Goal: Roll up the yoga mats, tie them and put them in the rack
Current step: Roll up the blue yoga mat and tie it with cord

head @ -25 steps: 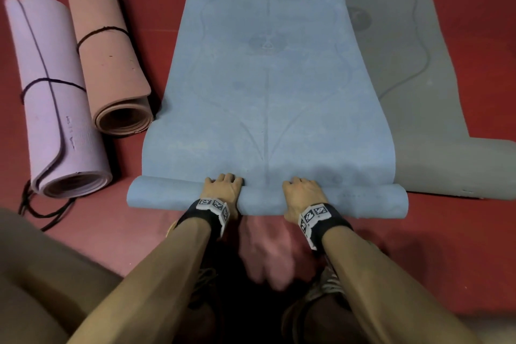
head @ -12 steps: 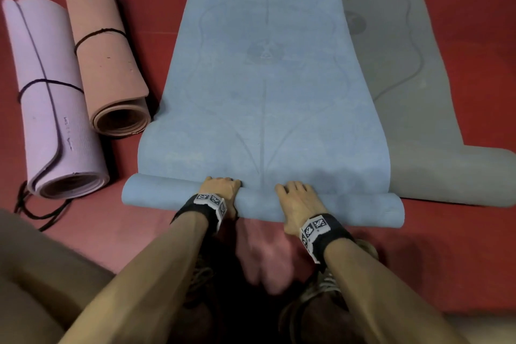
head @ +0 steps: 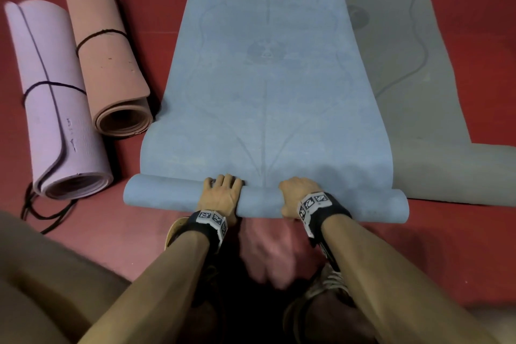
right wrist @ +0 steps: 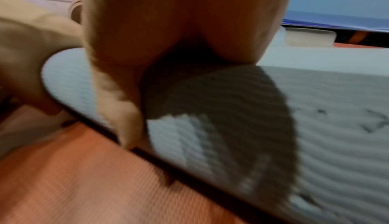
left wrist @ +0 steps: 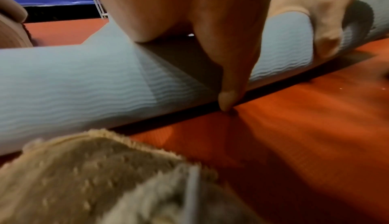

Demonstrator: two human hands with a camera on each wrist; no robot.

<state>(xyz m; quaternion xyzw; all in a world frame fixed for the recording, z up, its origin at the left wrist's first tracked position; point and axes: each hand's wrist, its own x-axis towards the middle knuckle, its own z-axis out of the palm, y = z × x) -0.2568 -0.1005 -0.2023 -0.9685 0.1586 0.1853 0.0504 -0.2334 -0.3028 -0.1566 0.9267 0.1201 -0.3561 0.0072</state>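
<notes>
A blue yoga mat (head: 268, 86) lies flat on the red floor, stretching away from me. Its near end is wound into a narrow roll (head: 173, 195). My left hand (head: 222, 192) grips the roll left of centre, fingers curled over the top. My right hand (head: 295, 198) grips it just right of centre the same way. In the left wrist view the left thumb (left wrist: 230, 78) points down the roll's near side (left wrist: 84, 81) to the floor. In the right wrist view the right thumb (right wrist: 126, 111) lies against the roll (right wrist: 328, 111).
A grey mat (head: 418, 86) lies unrolled to the right, partly under the blue one, its near end curled (head: 460, 173). On the left lie a rolled lilac mat (head: 55, 109) and a rolled pink mat (head: 109, 64), each tied with black cord. Loose cord (head: 42, 215) trails nearby. My shoes (head: 326, 285) are just behind the roll.
My right hand's fingers, stretched forward over the roll half a second ago, have curled back onto it. The left hand keeps its grip. The roll has barely shifted.
</notes>
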